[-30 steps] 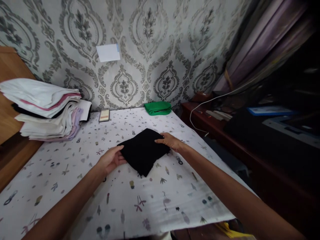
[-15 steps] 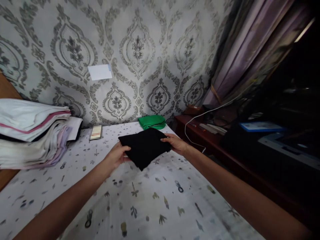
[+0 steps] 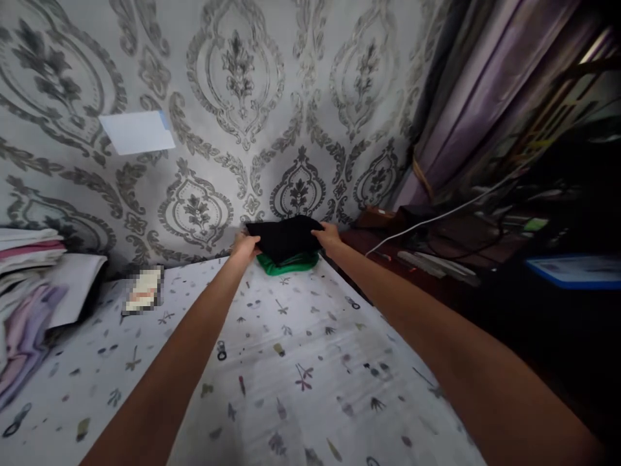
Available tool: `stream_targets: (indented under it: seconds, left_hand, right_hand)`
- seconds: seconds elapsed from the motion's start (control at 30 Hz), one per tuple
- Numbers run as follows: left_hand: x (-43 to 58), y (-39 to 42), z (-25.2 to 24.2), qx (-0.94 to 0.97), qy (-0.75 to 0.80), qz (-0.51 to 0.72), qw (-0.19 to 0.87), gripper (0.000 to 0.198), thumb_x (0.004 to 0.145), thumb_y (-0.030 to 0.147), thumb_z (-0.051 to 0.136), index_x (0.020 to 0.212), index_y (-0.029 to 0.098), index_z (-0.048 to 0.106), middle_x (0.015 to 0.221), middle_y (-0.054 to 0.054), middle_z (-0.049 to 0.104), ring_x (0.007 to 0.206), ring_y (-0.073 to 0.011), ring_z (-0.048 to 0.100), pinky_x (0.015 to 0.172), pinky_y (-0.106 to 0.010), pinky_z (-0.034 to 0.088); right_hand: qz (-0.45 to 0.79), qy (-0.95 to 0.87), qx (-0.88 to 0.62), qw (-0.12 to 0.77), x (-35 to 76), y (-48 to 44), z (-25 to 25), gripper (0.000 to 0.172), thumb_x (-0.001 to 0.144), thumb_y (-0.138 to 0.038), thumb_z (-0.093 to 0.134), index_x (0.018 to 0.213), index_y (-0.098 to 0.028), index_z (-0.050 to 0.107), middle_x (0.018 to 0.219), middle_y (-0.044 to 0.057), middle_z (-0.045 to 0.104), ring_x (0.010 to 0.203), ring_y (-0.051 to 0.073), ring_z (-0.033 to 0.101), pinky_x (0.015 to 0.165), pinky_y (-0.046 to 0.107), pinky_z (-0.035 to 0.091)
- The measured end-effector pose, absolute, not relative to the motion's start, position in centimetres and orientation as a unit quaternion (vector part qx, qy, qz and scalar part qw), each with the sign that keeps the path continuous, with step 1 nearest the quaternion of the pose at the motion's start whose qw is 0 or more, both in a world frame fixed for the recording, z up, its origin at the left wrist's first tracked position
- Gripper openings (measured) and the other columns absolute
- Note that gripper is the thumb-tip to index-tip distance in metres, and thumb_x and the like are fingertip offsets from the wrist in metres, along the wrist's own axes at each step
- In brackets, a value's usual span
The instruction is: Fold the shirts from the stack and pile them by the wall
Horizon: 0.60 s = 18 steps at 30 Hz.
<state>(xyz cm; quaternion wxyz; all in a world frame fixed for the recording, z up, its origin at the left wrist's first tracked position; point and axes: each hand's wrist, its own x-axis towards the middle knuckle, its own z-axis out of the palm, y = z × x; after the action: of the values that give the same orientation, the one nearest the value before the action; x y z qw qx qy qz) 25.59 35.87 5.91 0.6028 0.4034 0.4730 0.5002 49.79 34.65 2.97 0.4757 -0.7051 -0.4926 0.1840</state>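
Observation:
A folded black cloth (image 3: 286,239), perhaps a garment, is stretched between my two hands near the wall. My left hand (image 3: 246,244) is closed on its left edge, thumb on top. At the opposite edge my right hand (image 3: 328,238) grips it in the same way. Directly below lies a folded green cloth (image 3: 291,264), mostly covered by the black one; whether the two fully touch I cannot tell. Both rest over the far corner of a bed with a white patterned sheet (image 3: 286,362).
A stack of folded clothes (image 3: 29,304) sits at the left, with a white card-like sheet (image 3: 77,285) beside it. A small blurred-out item (image 3: 143,290) lies on the bed. To the right stands a dark red table (image 3: 359,272) with a white cable (image 3: 427,217) and clutter.
Both hands have carried the black cloth forward, from above the sheet to over the green cloth by the wall. The view has shifted closer and to the right.

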Motion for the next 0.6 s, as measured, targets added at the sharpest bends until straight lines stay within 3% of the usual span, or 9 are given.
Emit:
stream_targets:
  seconds: [0.07, 0.17, 0.3, 0.37, 0.47, 0.6]
  left_hand:
    - [25.4, 36.3, 3.8, 0.393, 0.485, 0.491, 0.607, 0.06, 0.078, -0.006, 0.059, 0.129, 0.021, 0.044, 0.096, -0.003, 0.063, 0.085, -0.0151, 0.065, 0.08, -0.031, 0.057]
    - [24.2, 35.3, 1.2, 0.388, 0.479, 0.479, 0.624, 0.054, 0.079, -0.007, 0.057, 0.126, 0.018, 0.048, 0.093, -0.004, 0.063, 0.089, -0.0141, 0.065, 0.087, -0.031, 0.056]
    - [21.7, 32.3, 0.2, 0.392, 0.465, 0.484, 0.629, 0.042, 0.078, -0.005, 0.059, 0.113, 0.018, 0.054, 0.096, -0.005, 0.063, 0.092, -0.0138, 0.066, 0.093, -0.033, 0.055]
    - [20.1, 30.4, 0.1, 0.396, 0.466, 0.482, 0.628, 0.034, 0.077, -0.003, 0.061, 0.104, 0.017, 0.057, 0.095, -0.007, 0.065, 0.09, -0.0158, 0.067, 0.091, -0.036, 0.056]
    - [17.3, 27.0, 0.1, 0.431, 0.466, 0.46, 0.621, 0.022, 0.077, 0.002, 0.065, 0.092, 0.017, 0.06, 0.094, -0.009, 0.066, 0.088, -0.0197, 0.067, 0.083, -0.037, 0.058]
    - [12.4, 20.8, 1.8, 0.558, 0.44, 0.4, 0.578, 0.016, 0.077, 0.017, 0.07, 0.091, 0.021, 0.064, 0.104, -0.01, 0.067, 0.093, -0.0227, 0.067, 0.07, -0.029, 0.056]
  right_hand:
    - [0.157, -0.469, -0.744, 0.45, 49.9, 35.1, 1.6, 0.046, 0.075, -0.022, 0.062, 0.121, -0.017, 0.064, 0.106, 0.008, 0.072, 0.103, 0.025, 0.065, 0.092, 0.038, 0.051]
    - [0.11, -0.446, -0.783, 0.419, 49.0, 34.5, 0.3, 0.05, 0.079, -0.021, 0.061, 0.129, -0.018, 0.059, 0.126, 0.015, 0.064, 0.119, 0.031, 0.058, 0.104, 0.047, 0.044]
    - [0.009, -0.522, -0.76, 0.387, 46.2, 32.6, -0.4, 0.048, 0.093, -0.03, 0.05, 0.139, -0.021, 0.052, 0.153, 0.017, 0.042, 0.142, 0.035, 0.035, 0.114, 0.056, 0.028]
    - [-0.036, -0.616, -0.724, 0.308, 44.9, 31.7, -0.8, 0.044, 0.097, -0.031, 0.045, 0.14, -0.023, 0.053, 0.156, 0.014, 0.042, 0.144, 0.032, 0.033, 0.115, 0.056, 0.026]
    - [-0.036, -0.68, -0.701, 0.213, 43.6, 31.0, -1.2, 0.039, 0.096, -0.03, 0.046, 0.132, -0.024, 0.061, 0.15, 0.012, 0.052, 0.141, 0.03, 0.04, 0.114, 0.056, 0.028]
    - [-0.032, -0.672, -0.704, 0.226, 42.2, 30.0, -0.2, 0.039, 0.096, -0.026, 0.044, 0.126, -0.016, 0.066, 0.147, 0.018, 0.053, 0.14, 0.034, 0.042, 0.113, 0.059, 0.03]
